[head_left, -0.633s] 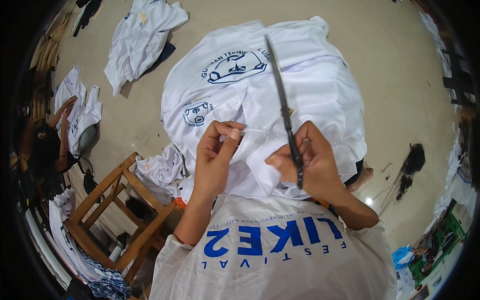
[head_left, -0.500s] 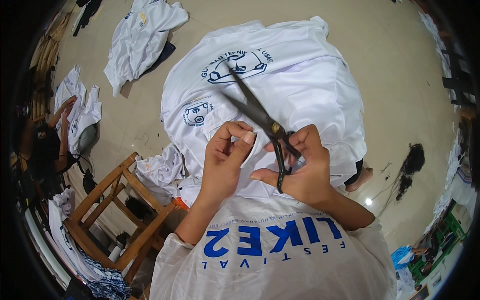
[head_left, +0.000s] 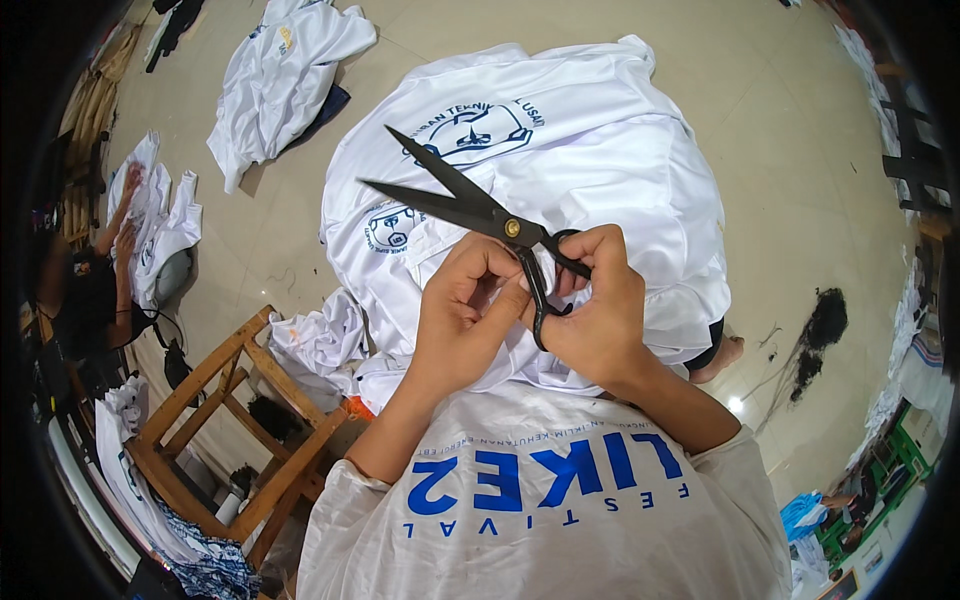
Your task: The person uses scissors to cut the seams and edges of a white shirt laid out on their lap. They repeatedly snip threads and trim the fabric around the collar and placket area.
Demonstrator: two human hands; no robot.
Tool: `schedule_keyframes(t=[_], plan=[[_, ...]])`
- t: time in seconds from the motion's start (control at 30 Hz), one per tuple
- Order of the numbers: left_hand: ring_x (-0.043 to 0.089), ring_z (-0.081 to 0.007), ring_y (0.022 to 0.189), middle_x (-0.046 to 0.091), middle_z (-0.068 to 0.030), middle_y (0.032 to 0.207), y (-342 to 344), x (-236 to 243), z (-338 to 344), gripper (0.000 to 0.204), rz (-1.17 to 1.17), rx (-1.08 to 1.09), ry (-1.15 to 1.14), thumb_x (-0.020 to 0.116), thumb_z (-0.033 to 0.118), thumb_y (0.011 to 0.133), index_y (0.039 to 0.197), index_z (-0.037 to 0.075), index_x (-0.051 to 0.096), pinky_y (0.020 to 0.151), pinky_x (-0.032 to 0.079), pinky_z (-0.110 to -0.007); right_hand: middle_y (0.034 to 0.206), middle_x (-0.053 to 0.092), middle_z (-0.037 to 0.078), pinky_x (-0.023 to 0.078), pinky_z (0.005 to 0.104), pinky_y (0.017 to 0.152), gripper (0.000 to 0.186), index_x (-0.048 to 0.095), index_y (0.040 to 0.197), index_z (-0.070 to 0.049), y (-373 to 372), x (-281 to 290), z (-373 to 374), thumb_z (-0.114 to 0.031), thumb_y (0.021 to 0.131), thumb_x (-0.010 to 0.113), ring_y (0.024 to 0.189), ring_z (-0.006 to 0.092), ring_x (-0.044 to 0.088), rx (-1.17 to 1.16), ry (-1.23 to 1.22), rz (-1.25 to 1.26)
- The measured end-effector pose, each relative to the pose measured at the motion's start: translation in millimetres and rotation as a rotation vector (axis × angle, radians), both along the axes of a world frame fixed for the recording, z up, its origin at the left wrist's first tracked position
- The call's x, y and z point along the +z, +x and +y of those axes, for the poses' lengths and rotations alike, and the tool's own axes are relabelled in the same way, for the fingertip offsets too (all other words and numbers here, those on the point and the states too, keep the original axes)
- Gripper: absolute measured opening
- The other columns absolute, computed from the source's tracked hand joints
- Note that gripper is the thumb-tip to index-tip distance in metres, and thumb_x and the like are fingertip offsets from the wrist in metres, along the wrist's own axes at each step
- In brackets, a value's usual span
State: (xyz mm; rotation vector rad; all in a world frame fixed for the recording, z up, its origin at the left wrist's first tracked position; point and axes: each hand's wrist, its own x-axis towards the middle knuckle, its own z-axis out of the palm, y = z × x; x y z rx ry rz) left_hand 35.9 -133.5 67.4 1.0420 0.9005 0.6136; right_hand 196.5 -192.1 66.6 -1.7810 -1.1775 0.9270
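Across my lap spreads a white shirt (head_left: 640, 170) with dark blue printed emblems. My left hand (head_left: 463, 310) pinches a folded edge of that shirt between thumb and fingers. Black scissors (head_left: 450, 203) sit in my right hand (head_left: 597, 310), with its fingers through the handle loops. The scissors' blades are spread apart and point to the far left, above the shirt. My two hands are close together, the right fingers near the pinched cloth. The exact bit of cloth between the fingers is partly hidden by the handles.
A wooden stool frame (head_left: 240, 420) stands at my left, beside a crumpled white garment (head_left: 322, 335). Another white shirt (head_left: 285, 80) lies on the floor at the far left. A co-worker (head_left: 95, 290) handles white cloth at the left edge. Dark thread scraps (head_left: 822, 325) lie at right.
The scissors have swung left, and their blades now point more sideways. My right hand has moved slightly left, closer to my left hand. The co-worker's hands have shifted on the cloth.
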Motion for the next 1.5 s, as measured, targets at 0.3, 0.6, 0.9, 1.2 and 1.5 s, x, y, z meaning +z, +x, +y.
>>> schedule_keyframes(t=[0.3,0.6,0.9,1.2,1.5], plan=[[0.062,-0.0246,0.121,0.056,-0.0097,0.109,5.9,-18.8,24.6,0.012,-0.041,-0.023,0.338,0.058,-0.009,0.098,0.093,0.0,0.051,0.109,0.047,-0.038,0.08,0.059,0.002,0.043,0.0227,0.046,0.023,0.051,0.103,-0.003,53.2,19.6,8.8,-0.008,0.089,0.07,0.054,0.0059,0.055,-0.18,-0.236,0.825],[0.054,-0.0267,0.138,0.059,-0.0187,0.136,34.0,-33.5,36.8,0.009,-0.18,-0.174,0.237,0.049,0.005,0.11,0.102,0.004,0.047,0.115,0.045,-0.043,0.071,0.061,0.004,0.042,0.0238,0.045,0.029,0.044,0.102,-0.005,77.9,3.6,3.4,-0.01,0.096,0.072,0.049,0.0085,0.052,-0.366,-0.184,0.554],[0.06,-0.0187,0.125,0.062,-0.0211,0.145,42.7,-39.3,56.7,0.009,-0.087,-0.336,0.282,0.054,0.005,0.106,0.1,0.003,0.047,0.107,0.045,-0.036,0.072,0.067,0.011,0.043,0.0231,0.047,0.041,0.039,0.108,-0.004,67.5,72.6,-44.8,-0.03,0.103,0.071,0.051,0.0095,0.056,-0.01,-0.256,1.026],[0.051,-0.0199,0.136,0.059,-0.0196,0.146,34.2,-41.5,57.8,0.014,-0.046,-0.383,0.255,0.053,0.009,0.109,0.098,0.007,0.047,0.112,0.039,-0.036,0.07,0.069,0.015,0.043,0.0235,0.045,0.049,0.04,0.109,-0.007,63.9,70.3,-73.1,-0.048,0.103,0.067,0.046,0.0124,0.057,0.072,-0.692,0.857],[0.058,-0.0199,0.132,0.062,-0.0207,0.145,32.8,-43.2,50.8,0.011,-0.059,-0.316,0.27,0.055,0.01,0.108,0.102,0.004,0.049,0.111,0.045,-0.037,0.066,0.067,0.012,0.04,0.0247,0.041,0.058,0.046,0.103,-0.002,84.5,66.7,-76.4,-0.053,0.097,0.075,0.043,0.0111,0.054,0.026,-0.809,0.834]])
